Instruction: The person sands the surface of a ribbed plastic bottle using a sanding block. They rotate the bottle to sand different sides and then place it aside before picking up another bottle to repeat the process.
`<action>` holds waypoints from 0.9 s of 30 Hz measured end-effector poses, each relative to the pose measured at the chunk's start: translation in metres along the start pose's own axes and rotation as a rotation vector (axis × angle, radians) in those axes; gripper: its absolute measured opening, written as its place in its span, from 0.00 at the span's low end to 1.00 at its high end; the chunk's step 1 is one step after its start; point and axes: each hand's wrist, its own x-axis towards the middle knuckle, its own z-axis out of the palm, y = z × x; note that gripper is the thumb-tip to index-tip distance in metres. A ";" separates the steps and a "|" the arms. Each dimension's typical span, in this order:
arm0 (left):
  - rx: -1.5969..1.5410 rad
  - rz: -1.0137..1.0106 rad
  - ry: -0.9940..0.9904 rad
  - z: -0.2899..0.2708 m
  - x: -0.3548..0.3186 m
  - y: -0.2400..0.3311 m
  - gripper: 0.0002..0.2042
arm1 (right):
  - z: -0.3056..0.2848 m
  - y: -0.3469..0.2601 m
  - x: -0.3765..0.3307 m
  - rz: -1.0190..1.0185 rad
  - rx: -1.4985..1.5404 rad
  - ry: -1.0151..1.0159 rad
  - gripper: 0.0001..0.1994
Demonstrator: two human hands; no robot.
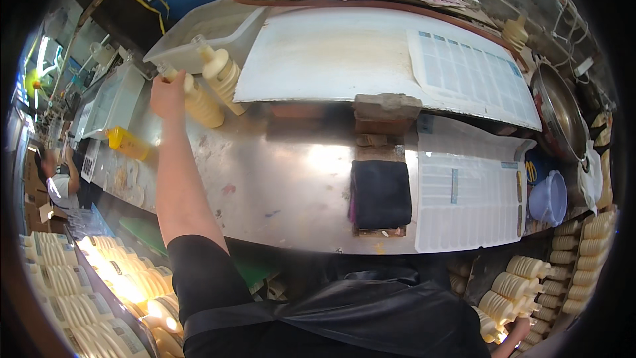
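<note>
At the far left of the metal table, my left hand (168, 96) is closed round the neck of a cream bottle (204, 107), which leans to one side. Right beside it stands a second cream ribbed bottle (221, 74) with a clear tip. Low at the right edge, my right hand (518, 331) reaches in among several cream ribbed bottles (500, 305) lying stacked; its fingers are too small and partly hidden to read. A yellow container (127, 144) lies on the table near my left forearm.
A white board (324, 46) rests across the back, by a brick-like block (387, 111). In front are a folded black cloth (381, 191) and a clear sheet with labels (464, 192). A translucent tub (179, 33) and metal pan (560, 113) flank the board. A person (63, 185) is far left.
</note>
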 end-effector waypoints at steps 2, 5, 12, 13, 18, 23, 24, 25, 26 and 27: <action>0.020 0.008 -0.003 0.010 -0.002 0.004 0.29 | 0.008 0.016 -0.002 -0.118 -0.129 -0.019 0.18; 0.049 -0.011 -0.082 0.004 0.003 0.009 0.29 | 0.015 0.019 -0.014 -0.261 -0.380 -0.024 0.19; 0.114 0.040 -0.217 -0.010 0.011 0.023 0.29 | 0.024 0.023 -0.027 -0.326 -0.497 -0.162 0.20; 0.122 0.048 -0.215 -0.010 0.012 0.023 0.29 | 0.028 0.022 -0.026 -0.336 -0.503 -0.178 0.20; -0.009 0.145 -0.124 -0.001 0.021 0.007 0.31 | 0.056 0.019 -0.012 -0.397 -0.519 -0.223 0.21; -0.154 0.193 -0.298 0.043 0.011 -0.003 0.32 | 0.062 0.060 -0.003 -0.405 -0.509 -0.222 0.25; -0.064 0.276 -0.249 -0.018 0.019 0.025 0.32 | 0.066 0.007 -0.013 -0.455 -0.386 -0.286 0.27; 0.063 0.246 -0.255 -0.035 0.023 0.013 0.32 | 0.037 -0.015 -0.003 -0.391 -0.317 -0.183 0.26; 0.174 0.217 -0.282 -0.037 0.021 0.000 0.32 | 0.006 -0.029 0.002 -0.313 -0.192 -0.049 0.25; 0.234 0.227 -0.205 -0.045 0.015 -0.013 0.33 | -0.026 -0.051 0.001 -0.263 -0.057 0.069 0.24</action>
